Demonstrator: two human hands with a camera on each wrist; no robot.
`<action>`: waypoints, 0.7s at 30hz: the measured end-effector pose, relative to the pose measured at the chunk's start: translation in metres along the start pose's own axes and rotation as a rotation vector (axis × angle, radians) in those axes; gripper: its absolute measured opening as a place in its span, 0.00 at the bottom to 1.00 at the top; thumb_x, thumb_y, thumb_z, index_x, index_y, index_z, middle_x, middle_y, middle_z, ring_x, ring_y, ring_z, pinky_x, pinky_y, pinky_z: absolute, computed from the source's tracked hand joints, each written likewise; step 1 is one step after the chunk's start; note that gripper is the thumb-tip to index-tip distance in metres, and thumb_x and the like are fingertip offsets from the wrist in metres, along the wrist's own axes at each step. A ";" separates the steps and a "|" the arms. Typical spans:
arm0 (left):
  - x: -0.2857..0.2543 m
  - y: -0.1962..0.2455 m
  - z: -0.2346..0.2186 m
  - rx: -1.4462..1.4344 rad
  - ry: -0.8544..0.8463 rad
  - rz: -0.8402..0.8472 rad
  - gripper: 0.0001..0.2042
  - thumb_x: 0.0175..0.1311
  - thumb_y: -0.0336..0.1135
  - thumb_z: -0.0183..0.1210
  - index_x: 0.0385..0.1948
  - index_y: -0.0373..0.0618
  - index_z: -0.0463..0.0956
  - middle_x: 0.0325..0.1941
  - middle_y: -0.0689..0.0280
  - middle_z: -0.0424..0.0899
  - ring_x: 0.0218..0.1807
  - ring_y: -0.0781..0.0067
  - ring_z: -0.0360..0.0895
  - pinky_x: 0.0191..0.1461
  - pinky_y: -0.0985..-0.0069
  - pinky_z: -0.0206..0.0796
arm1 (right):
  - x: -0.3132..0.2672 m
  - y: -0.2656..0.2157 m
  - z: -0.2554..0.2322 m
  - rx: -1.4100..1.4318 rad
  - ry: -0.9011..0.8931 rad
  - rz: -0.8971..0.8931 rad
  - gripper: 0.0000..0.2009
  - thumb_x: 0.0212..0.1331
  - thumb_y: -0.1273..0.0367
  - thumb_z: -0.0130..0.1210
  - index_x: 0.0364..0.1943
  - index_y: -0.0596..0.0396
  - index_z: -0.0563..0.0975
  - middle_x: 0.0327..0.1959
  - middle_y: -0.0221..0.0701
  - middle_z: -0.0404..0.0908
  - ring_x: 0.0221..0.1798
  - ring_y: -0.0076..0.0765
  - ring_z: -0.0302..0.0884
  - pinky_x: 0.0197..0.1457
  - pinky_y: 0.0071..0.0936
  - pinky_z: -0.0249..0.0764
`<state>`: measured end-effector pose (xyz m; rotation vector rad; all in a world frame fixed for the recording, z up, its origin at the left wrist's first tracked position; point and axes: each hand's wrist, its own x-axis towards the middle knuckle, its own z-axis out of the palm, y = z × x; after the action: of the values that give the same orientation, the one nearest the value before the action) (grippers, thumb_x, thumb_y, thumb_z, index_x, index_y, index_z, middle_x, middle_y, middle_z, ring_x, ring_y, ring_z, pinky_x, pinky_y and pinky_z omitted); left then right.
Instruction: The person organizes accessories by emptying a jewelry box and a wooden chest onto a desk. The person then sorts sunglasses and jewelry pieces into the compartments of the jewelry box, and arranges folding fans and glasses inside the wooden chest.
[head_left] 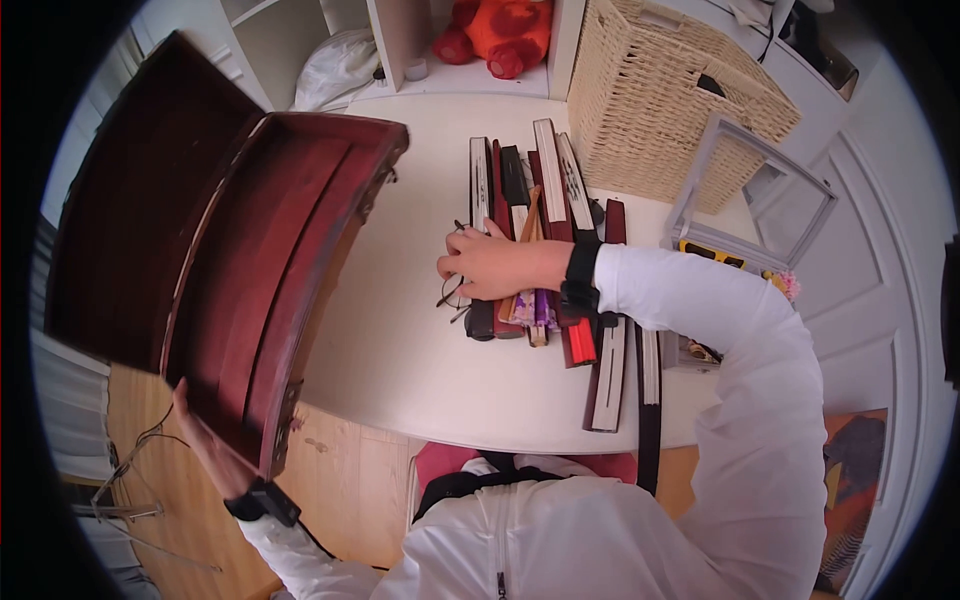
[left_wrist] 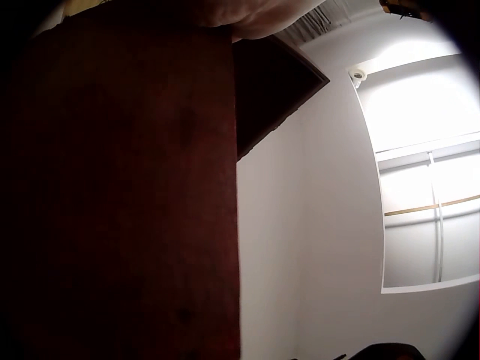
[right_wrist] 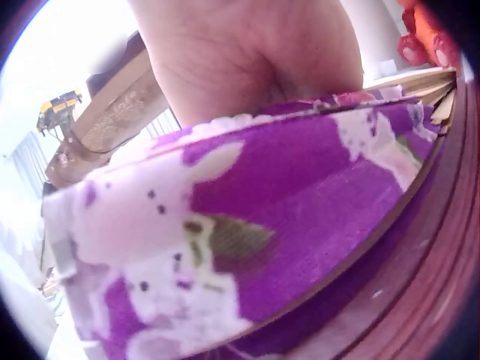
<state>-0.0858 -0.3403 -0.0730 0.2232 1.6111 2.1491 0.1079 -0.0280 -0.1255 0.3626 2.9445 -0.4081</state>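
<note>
In the head view, my left hand (head_left: 208, 440) holds the lower end of an open dark red wooden box (head_left: 230, 260), tilted, its lid swung left. The left wrist view shows the box's dark side (left_wrist: 127, 187) with part of that hand (left_wrist: 251, 13) above. My right hand (head_left: 500, 266) reaches over a row of books, its bent fingers around thin-framed eyeglasses (head_left: 452, 292), partly hidden. Under the palm lies a folding fan with purple floral cloth (head_left: 530, 310); the cloth (right_wrist: 270, 225) fills much of the right wrist view, below the hand (right_wrist: 255, 60).
A woven basket (head_left: 640, 110) stands at the back right, beside a clear-lidded grey case (head_left: 685, 215). Books such as a long dark one (head_left: 607, 385) reach toward the white table's (head_left: 385, 385) front edge. A red-orange plush toy (head_left: 510, 35) sits in the shelf behind.
</note>
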 end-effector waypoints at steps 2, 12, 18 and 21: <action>0.013 -0.008 0.006 -0.047 -0.052 -0.030 0.27 0.57 0.53 0.47 0.51 0.40 0.65 0.39 0.54 0.78 0.36 0.62 0.76 0.38 0.68 0.68 | -0.010 -0.003 0.002 0.019 0.015 -0.005 0.14 0.56 0.62 0.53 0.46 0.47 0.72 0.46 0.36 0.64 0.59 0.43 0.60 0.65 0.61 0.46; 0.108 -0.025 0.028 -0.136 -0.198 -0.094 0.21 0.55 0.39 0.54 0.49 0.39 0.68 0.51 0.55 0.75 0.50 0.58 0.74 0.57 0.61 0.68 | -0.041 -0.015 0.015 0.115 0.072 -0.214 0.14 0.53 0.65 0.55 0.44 0.50 0.74 0.43 0.34 0.66 0.56 0.41 0.63 0.69 0.59 0.39; 0.145 -0.034 0.034 -0.233 -0.319 -0.065 0.23 0.55 0.36 0.52 0.53 0.37 0.64 0.52 0.51 0.73 0.53 0.52 0.73 0.58 0.54 0.68 | -0.065 -0.033 0.029 0.137 0.118 -0.298 0.14 0.52 0.66 0.57 0.43 0.51 0.74 0.40 0.33 0.66 0.54 0.39 0.64 0.70 0.58 0.39; 0.189 -0.032 0.037 -0.274 -0.353 -0.240 0.23 0.55 0.34 0.50 0.54 0.35 0.62 0.53 0.46 0.72 0.54 0.49 0.72 0.59 0.54 0.67 | -0.074 -0.041 0.027 0.192 0.084 -0.390 0.11 0.51 0.68 0.57 0.40 0.51 0.75 0.37 0.31 0.65 0.52 0.36 0.64 0.71 0.57 0.37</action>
<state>-0.2318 -0.2179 -0.1173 0.2875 1.0776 1.9849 0.1716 -0.0899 -0.1281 -0.1870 3.0620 -0.7421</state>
